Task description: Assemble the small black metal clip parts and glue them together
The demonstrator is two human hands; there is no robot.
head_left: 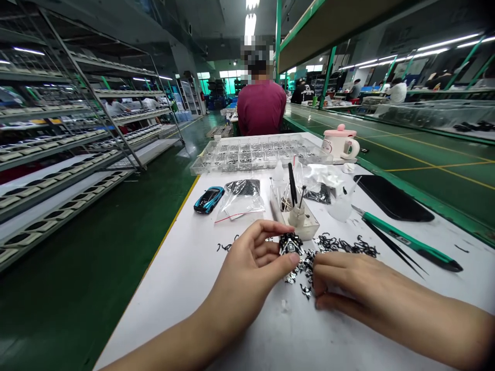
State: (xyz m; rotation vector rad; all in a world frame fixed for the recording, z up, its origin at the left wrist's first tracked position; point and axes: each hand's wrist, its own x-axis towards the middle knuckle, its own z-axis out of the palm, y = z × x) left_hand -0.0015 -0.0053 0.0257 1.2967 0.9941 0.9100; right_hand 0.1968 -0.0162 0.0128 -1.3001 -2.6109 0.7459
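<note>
My left hand [251,263] pinches a small black-and-silver car part [290,243] between thumb and fingertips, just above the white tabletop. Under and beside it lie small black and silver pieces [306,291] in a loose heap. My right hand [344,278] is at the right side of this heap, fingers curled downward and together; anything between its fingertips is hidden. Behind the right hand spreads a row of small black curved pieces [344,245]. A white holder block [309,229] with a small bottle and thin tools stands right behind the held part.
A blue toy car [209,200] and a plastic bag [243,198] lie left. Tweezers [394,246], a green-handled knife [410,239] and a black phone-shaped object [392,197] lie right. Behind stand a compartment tray [197,166] and a pink-lidded mug [338,144]. A person [262,105] sits ahead.
</note>
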